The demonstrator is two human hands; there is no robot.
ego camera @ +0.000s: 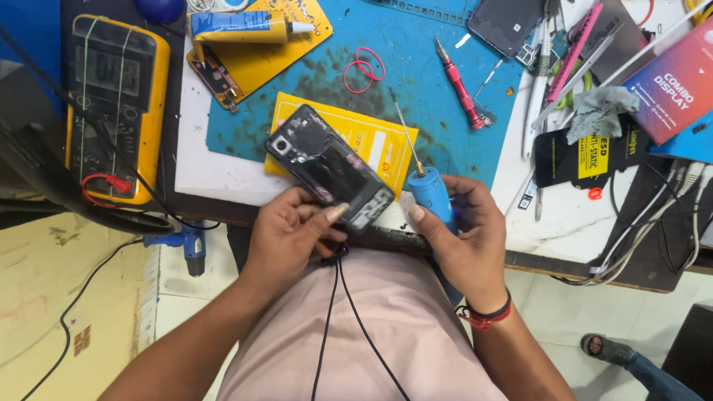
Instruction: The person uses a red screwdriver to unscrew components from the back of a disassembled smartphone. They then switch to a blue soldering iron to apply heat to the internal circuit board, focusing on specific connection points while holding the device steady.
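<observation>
Nearest to me, two thin black cables (349, 327) run down over the pink shirt. Above them I note my left hand (290, 234) clamped on the lower end of an opened phone (330, 167), back cover off, dark glossy innards up, tilted over the counter (223, 178) edge, probably to steady it for the tool. Right hand (464, 241) is wrapped around a blue cylindrical electric screwdriver (431, 194), its slim metal bit pointing up and away, clear of the phone. Hands sit close, not touching. Under the phone lies a yellow card (386, 145) on a worn blue mat (416, 67). Further out: red-handled screwdriver (460, 85), pink rubber bands (364, 68), glue tube (241, 26), yellow multimeter (115, 104).
</observation>
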